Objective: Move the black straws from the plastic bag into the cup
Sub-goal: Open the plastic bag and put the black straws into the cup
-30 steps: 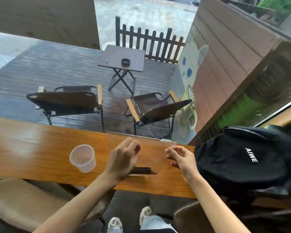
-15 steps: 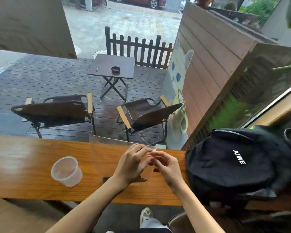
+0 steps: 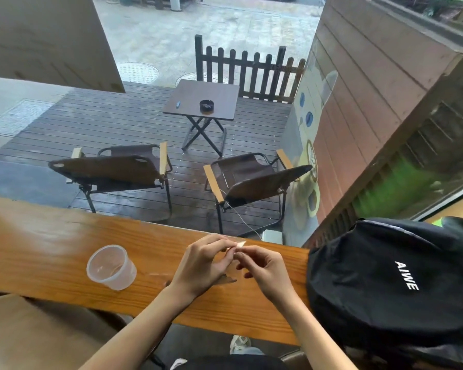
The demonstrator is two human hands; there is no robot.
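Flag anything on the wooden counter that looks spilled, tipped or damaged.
Nothing stands out. The cup stands upright and empty on the counter. Both hands, left hand and right hand, pinch the plastic bag at its top; the black backpack rests at the right end.

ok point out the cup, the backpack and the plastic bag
cup [image 3: 110, 267], head view, on its clear side wall
backpack [image 3: 380, 284], head view, on its black front panel
plastic bag [image 3: 239, 244], head view, on its pinched top edge
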